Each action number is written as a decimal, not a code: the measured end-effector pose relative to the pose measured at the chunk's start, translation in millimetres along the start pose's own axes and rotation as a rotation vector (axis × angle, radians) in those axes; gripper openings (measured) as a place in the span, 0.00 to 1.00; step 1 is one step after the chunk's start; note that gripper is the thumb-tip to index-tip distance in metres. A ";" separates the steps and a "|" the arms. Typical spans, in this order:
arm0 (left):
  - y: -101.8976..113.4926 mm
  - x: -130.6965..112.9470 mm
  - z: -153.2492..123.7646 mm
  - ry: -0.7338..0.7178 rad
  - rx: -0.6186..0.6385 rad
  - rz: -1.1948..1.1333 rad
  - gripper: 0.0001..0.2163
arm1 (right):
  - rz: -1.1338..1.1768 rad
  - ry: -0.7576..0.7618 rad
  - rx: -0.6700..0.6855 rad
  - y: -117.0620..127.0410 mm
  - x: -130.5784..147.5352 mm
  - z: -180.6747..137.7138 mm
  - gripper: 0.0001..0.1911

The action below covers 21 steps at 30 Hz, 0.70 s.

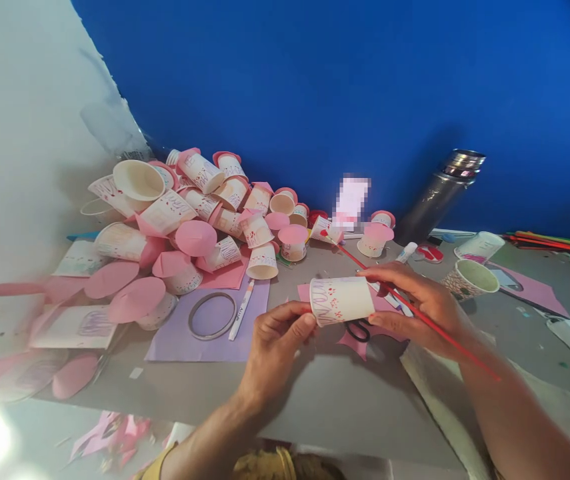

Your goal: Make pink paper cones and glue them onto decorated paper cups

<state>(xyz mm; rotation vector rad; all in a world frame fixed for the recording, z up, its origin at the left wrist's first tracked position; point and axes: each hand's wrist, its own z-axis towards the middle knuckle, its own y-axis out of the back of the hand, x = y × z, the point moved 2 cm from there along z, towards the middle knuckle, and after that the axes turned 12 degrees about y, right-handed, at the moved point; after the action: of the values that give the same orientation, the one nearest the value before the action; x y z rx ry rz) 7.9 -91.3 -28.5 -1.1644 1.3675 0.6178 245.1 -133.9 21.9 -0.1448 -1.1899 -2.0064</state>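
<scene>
A white paper cup (342,301), painted with purple strokes and small red marks, lies on its side between my hands above the table. My left hand (279,340) grips its base end at the left with thumb and fingers. At the other end, my right hand (422,303) holds the rim side between thumb and fingers. A long red paintbrush (445,333) is also in my right hand, its red-tipped end pointing away to the upper left. Below the cup, black-handled scissors (358,331) rest on pink paper scraps (352,347), partly hidden.
Many decorated cups with pink paper discs (195,238) are heaped at left. A tape roll (213,316) and white marker (241,312) lie on purple paper (175,347). At right stand a dark flask (432,200) and patterned cup (472,279); cloth (435,380) lies near my right arm.
</scene>
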 end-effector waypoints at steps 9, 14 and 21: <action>2.2 -4.1 4.0 0.212 -0.062 -0.252 0.15 | -0.039 -0.063 0.006 -0.1 1.2 1.6 0.29; 20.0 -18.3 5.1 0.310 -0.042 -0.258 0.16 | -0.193 -0.232 -0.149 -4.5 -18.1 1.8 0.22; 34.0 -35.4 15.3 0.256 0.133 0.091 0.14 | -0.144 -0.158 -0.331 2.8 -24.8 9.0 0.16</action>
<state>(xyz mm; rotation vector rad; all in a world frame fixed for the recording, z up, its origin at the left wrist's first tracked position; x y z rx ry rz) -22.2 -55.6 -7.0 -1.1052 1.6603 0.4447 261.5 -113.5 17.6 -0.3987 -0.9766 -2.3452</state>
